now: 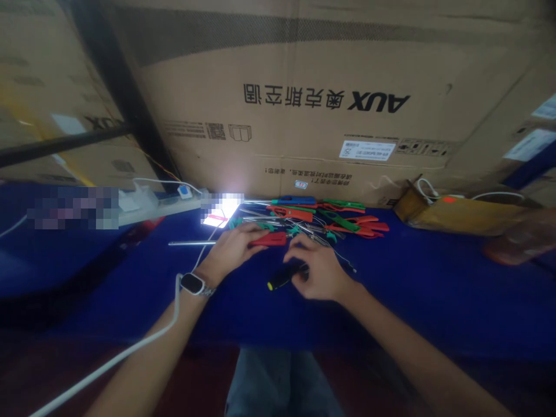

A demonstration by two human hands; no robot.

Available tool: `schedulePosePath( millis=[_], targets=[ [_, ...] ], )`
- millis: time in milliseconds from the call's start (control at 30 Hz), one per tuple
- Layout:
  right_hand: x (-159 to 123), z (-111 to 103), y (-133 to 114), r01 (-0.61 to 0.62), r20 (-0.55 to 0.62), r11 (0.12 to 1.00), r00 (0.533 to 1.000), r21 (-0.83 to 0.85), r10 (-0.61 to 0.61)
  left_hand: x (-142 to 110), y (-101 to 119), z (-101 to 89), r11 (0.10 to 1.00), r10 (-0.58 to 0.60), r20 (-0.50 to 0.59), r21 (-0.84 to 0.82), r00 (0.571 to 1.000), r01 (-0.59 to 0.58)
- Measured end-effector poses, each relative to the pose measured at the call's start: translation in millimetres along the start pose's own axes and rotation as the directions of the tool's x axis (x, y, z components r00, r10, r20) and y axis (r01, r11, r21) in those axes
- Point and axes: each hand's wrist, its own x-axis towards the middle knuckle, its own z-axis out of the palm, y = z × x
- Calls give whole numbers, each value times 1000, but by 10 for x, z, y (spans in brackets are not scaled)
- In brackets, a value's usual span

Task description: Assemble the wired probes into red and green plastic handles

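We see the left hand (237, 246) clamped on a red-handled rod (274, 238) on the tabletop (403, 295), the right hand (320, 269) curled around a black, yellow-ended tool (280, 278). We judge this a positioning step; the next move calls for steady support.

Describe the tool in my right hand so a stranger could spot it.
Before the big AUX carton lies a blue tabletop. Near its middle, the right hand holds a dark handle. A yellow end sets it apart from the red, green and blue handles beyond.
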Motion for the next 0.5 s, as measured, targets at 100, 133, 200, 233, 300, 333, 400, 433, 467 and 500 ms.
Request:
schedulePosePath(
  millis=[100,133,200,233,300,333,400,433,467,500],
  targets=[
    [-32,22,-122,116,145,980,985,-165,-92,-26,-10,13,999,-28,-7,35,1000,28],
    [-3,21,-139,125,174,973,980,-192,-92,-28,-4,17,999,-25,7,40,1000,25],
    [77,9,-145,141,226,965,970,-220,-90,-33,10,26,999,-11,42,41,999,9],
    [113,-2,-142,155,250,962,963,-226,-97,-37,15,31,999,-7,53,39,999,5],
    [160,-28,-135,188,292,954,950,-234,-115,-52,16,39,999,-9,56,39,998,7],
    [169,-41,-133,202,307,950,944,-239,-123,-60,13,42,999,-13,53,40,999,11],
    [169,-65,-134,222,334,941,934,-255,-129,-74,5,48,999,-11,52,42,999,9],
    [164,-74,-134,229,344,937,930,-264,-130,-78,4,51,999,-8,56,47,998,5],
    [160,-83,-135,235,353,934,926,-271,-131,-79,5,55,998,-2,61,56,998,-1],
    [156,-91,-135,241,362,931,923,-274,-132,-77,10,59,998,5,64,68,998,-9]
  ],
)
